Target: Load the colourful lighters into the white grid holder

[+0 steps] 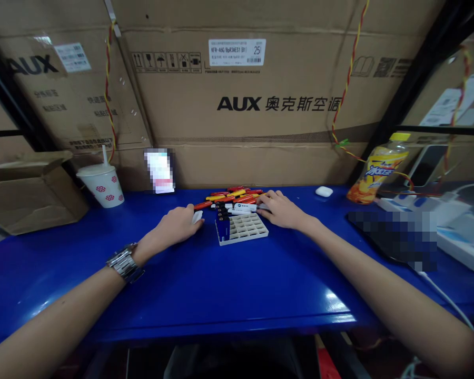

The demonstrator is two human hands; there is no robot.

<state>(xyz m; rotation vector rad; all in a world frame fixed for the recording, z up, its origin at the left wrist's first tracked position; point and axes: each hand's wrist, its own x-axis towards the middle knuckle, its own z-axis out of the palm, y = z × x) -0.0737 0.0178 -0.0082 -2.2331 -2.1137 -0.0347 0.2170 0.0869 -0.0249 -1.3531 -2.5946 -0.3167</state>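
My left hand [176,225] rests on the blue table [205,295] with a small white piece [197,217] under its fingertips. My right hand [279,209] lies over the end of a white marker [245,207], gripping it. Between my hands sits a white grid tray [242,229] with many small square cells. Behind the tray lies a heap of red, orange and yellow markers [233,197]. Several dark-capped pens [221,210] lie at the tray's far edge. A red marker [203,205] points toward my left hand.
A paper cup with a straw [102,185] and a blurred phone [160,171] stand at the back left. A white earbud case [324,191], a yellow bottle [387,168] and a blurred tablet [395,237] lie to the right. Cardboard boxes [237,95] form the back wall.
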